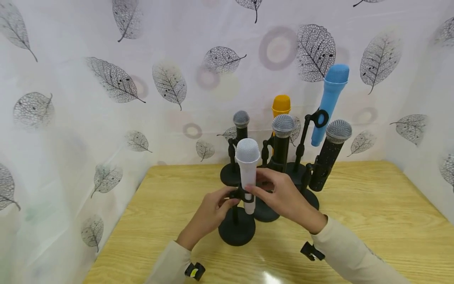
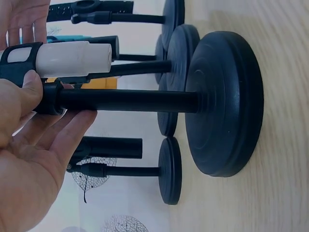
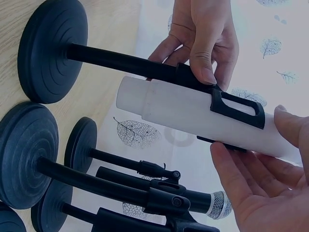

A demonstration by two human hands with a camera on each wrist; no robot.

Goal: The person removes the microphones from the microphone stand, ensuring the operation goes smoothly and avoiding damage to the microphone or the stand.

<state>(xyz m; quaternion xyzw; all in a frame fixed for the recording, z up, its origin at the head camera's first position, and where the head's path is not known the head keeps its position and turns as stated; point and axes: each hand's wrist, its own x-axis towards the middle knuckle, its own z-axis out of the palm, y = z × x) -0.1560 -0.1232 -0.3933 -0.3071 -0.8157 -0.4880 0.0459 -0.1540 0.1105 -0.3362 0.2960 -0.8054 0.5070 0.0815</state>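
In the head view a white microphone (image 1: 247, 169) stands nearly upright in the black clip (image 1: 242, 194) of a small stand with a round base (image 1: 237, 228). My left hand (image 1: 209, 213) pinches the top of that stand just below the clip, thumb on the near side. With thumb and fingers on either side, my right hand (image 1: 285, 193) holds the white microphone's body above the clip. The right wrist view shows the clip's ring around the white body (image 3: 169, 104), whose lower end sticks out past it.
Behind stand more microphones on black stands: a small silver-headed one (image 1: 241, 119), an orange one (image 1: 281, 103), a larger silver-headed one (image 1: 283, 125), a tall blue one (image 1: 330, 96) and a speckled black one (image 1: 326, 161). The wooden table (image 1: 376, 221) meets a leaf-patterned backdrop (image 1: 220, 90).
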